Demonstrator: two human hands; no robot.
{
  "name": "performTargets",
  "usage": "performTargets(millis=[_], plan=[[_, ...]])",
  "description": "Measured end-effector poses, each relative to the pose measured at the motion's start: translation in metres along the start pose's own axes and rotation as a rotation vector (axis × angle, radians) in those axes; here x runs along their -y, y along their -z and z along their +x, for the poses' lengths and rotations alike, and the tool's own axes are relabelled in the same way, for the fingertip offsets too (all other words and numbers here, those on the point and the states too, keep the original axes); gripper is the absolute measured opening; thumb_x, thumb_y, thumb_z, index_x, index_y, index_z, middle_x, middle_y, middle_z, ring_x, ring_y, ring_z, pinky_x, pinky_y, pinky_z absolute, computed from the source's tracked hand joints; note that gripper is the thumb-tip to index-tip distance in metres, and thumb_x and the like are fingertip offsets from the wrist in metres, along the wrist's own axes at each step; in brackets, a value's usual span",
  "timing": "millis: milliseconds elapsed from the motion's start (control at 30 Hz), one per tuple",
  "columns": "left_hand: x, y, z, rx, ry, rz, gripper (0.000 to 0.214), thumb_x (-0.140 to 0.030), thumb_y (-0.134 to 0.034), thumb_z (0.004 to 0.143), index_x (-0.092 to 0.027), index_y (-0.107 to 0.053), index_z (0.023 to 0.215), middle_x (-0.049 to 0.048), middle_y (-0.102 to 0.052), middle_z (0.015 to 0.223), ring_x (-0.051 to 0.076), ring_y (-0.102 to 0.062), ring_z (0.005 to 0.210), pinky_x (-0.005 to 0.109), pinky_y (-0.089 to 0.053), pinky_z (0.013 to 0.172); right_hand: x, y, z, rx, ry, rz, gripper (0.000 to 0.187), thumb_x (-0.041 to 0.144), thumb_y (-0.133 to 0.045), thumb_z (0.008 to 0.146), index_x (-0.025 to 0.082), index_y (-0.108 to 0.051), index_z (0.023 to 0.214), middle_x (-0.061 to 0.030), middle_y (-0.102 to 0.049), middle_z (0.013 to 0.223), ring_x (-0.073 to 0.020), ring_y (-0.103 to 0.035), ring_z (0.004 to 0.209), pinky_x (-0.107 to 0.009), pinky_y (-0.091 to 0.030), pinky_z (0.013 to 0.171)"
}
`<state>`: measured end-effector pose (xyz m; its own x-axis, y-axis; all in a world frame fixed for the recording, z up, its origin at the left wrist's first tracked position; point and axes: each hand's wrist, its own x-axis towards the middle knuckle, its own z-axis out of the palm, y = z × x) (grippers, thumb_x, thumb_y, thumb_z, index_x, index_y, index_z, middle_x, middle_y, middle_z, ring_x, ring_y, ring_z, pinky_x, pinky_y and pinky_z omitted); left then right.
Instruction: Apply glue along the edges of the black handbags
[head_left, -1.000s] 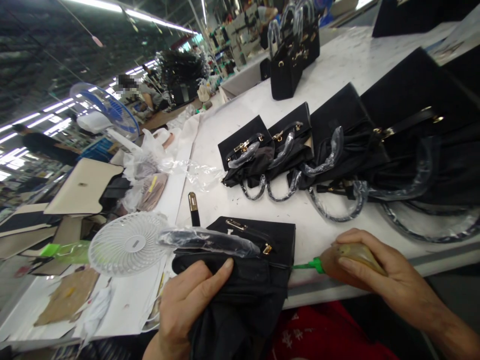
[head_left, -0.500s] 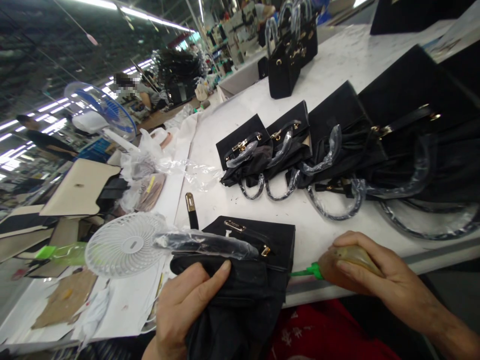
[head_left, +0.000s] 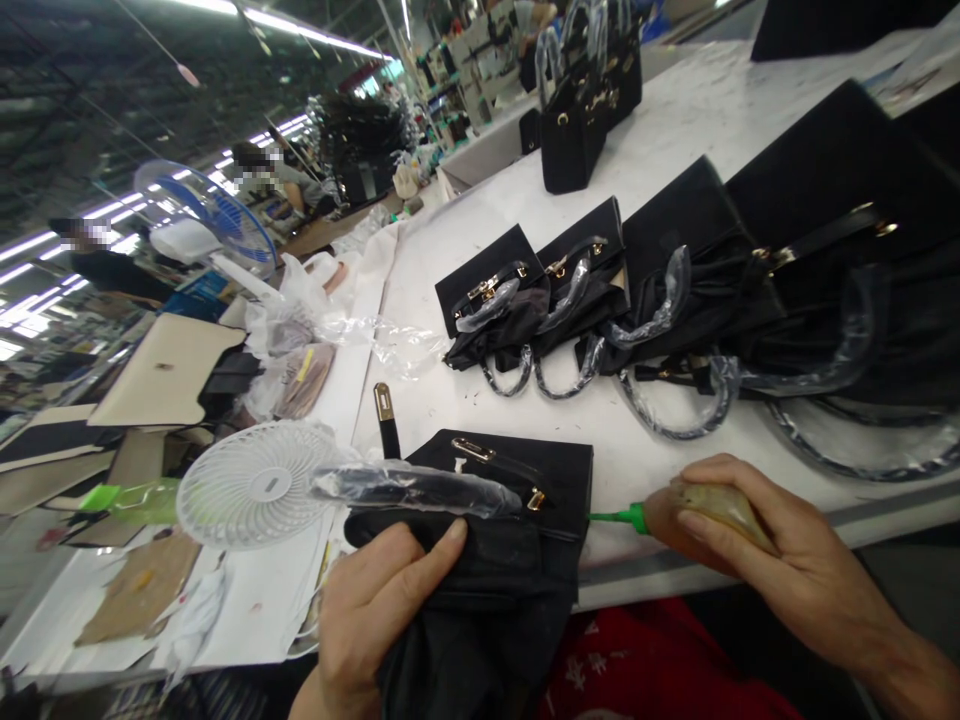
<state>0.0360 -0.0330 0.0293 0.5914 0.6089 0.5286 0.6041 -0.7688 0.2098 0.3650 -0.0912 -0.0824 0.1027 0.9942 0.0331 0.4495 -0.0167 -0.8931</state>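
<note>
My left hand [head_left: 390,590] grips the near side of a black handbag [head_left: 495,560], thumb on top and the other fingers tucked behind the fabric. The bag lies at the table's front edge. It has a plastic-wrapped handle [head_left: 420,490] and a strap with gold-coloured fittings [head_left: 474,450]. In my right hand [head_left: 757,530] is a squeeze bottle [head_left: 694,515] of amber liquid, its fingers wrapped round the body. The bottle's thin green nozzle [head_left: 619,516] points left, its tip at the right edge of the bag.
Several black handbags [head_left: 577,265] with wrapped handles lie in a row behind. Upright bags [head_left: 574,140] stand farther back. A small white fan [head_left: 255,485] is left of my bag, near a green-capped bottle [head_left: 142,500] and beige bag panels [head_left: 161,370]. People [head_left: 112,265] are in the background.
The nozzle has risen slightly along the bag's right edge, with my right hand moving up a little. My left hand keeps its grip on the bag. The view has shifted slightly.
</note>
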Motion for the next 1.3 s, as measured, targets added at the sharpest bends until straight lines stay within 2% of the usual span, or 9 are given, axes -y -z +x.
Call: performTargets(millis=[167, 400, 567, 700, 833, 967, 1100, 1300], plan=[[0.001, 0.0, 0.0, 0.019, -0.002, -0.004, 0.032, -0.027, -0.053, 0.101, -0.012, -0.07, 0.123, 0.0007, -0.046, 0.069, 0.011, -0.05, 0.059, 0.024, -0.036, 0.053, 0.002, -0.001, -0.007, -0.063, 0.008, 0.007, 0.028, 0.05, -0.058, 0.096, 0.031, -0.056, 0.116, -0.0003, -0.069, 0.103, -0.0224, -0.067, 0.091, -0.029, -0.053, 0.069], [0.004, 0.0, 0.003, 0.034, -0.023, -0.016, 0.031, -0.026, -0.053, 0.101, -0.01, -0.07, 0.123, -0.0001, -0.044, 0.069, 0.01, -0.047, 0.059, 0.024, -0.034, 0.053, 0.004, -0.002, -0.017, 0.11, -0.001, 0.079, 0.023, 0.046, -0.057, 0.097, 0.031, -0.057, 0.114, -0.0005, -0.069, 0.108, -0.0221, -0.067, 0.099, -0.025, -0.055, 0.072], [0.006, 0.001, 0.005, 0.069, -0.059, -0.01, 0.032, -0.024, -0.054, 0.1, -0.01, -0.067, 0.126, -0.0004, -0.044, 0.069, 0.01, -0.047, 0.06, 0.023, -0.033, 0.051, 0.009, 0.0, -0.02, 0.062, -0.025, 0.019, 0.027, 0.049, -0.059, 0.095, 0.029, -0.059, 0.112, -0.0014, -0.069, 0.1, -0.022, -0.068, 0.089, -0.026, -0.055, 0.07], [0.007, 0.001, 0.004, 0.055, -0.059, -0.012, 0.032, -0.024, -0.054, 0.1, -0.012, -0.067, 0.127, -0.0012, -0.043, 0.067, 0.01, -0.047, 0.059, 0.022, -0.032, 0.049, 0.014, 0.002, -0.024, 0.076, 0.025, 0.033, 0.027, 0.047, -0.058, 0.095, 0.03, -0.06, 0.115, -0.0019, -0.07, 0.111, -0.0238, -0.069, 0.099, -0.026, -0.057, 0.076], [0.009, 0.0, 0.003, 0.063, -0.065, -0.017, 0.034, -0.023, -0.058, 0.098, -0.012, -0.067, 0.128, -0.0003, -0.045, 0.068, 0.011, -0.047, 0.06, 0.022, -0.032, 0.049, 0.02, 0.002, -0.023, 0.024, 0.077, -0.052, 0.024, 0.048, -0.06, 0.094, 0.031, -0.059, 0.111, -0.0001, -0.071, 0.1, -0.0214, -0.07, 0.085, -0.026, -0.057, 0.067], [0.011, -0.001, 0.003, 0.054, -0.081, -0.046, 0.034, -0.022, -0.059, 0.097, -0.01, -0.067, 0.128, -0.0007, -0.044, 0.068, 0.011, -0.046, 0.061, 0.022, -0.033, 0.05, 0.026, 0.002, -0.021, 0.046, 0.107, -0.035, 0.023, 0.046, -0.058, 0.095, 0.034, -0.059, 0.115, 0.0012, -0.071, 0.105, -0.0213, -0.071, 0.091, -0.024, -0.058, 0.068], [0.013, -0.004, 0.002, 0.049, -0.063, -0.051, 0.036, -0.022, -0.06, 0.096, -0.011, -0.066, 0.129, -0.0004, -0.045, 0.069, 0.011, -0.047, 0.061, 0.022, -0.035, 0.051, 0.031, 0.002, -0.024, 0.012, 0.12, -0.056, 0.024, 0.049, -0.062, 0.091, 0.034, -0.06, 0.11, 0.0011, -0.072, 0.098, -0.022, -0.071, 0.083, -0.024, -0.058, 0.065], [0.011, -0.006, 0.0, 0.036, -0.083, -0.045, 0.037, -0.023, -0.061, 0.095, -0.012, -0.065, 0.131, -0.0005, -0.046, 0.07, 0.012, -0.048, 0.062, 0.022, -0.036, 0.052, 0.031, 0.007, -0.039, 0.059, 0.072, -0.058, 0.028, 0.045, -0.061, 0.092, 0.038, -0.059, 0.119, 0.0, -0.071, 0.116, -0.0287, -0.069, 0.107, -0.025, -0.061, 0.077]])
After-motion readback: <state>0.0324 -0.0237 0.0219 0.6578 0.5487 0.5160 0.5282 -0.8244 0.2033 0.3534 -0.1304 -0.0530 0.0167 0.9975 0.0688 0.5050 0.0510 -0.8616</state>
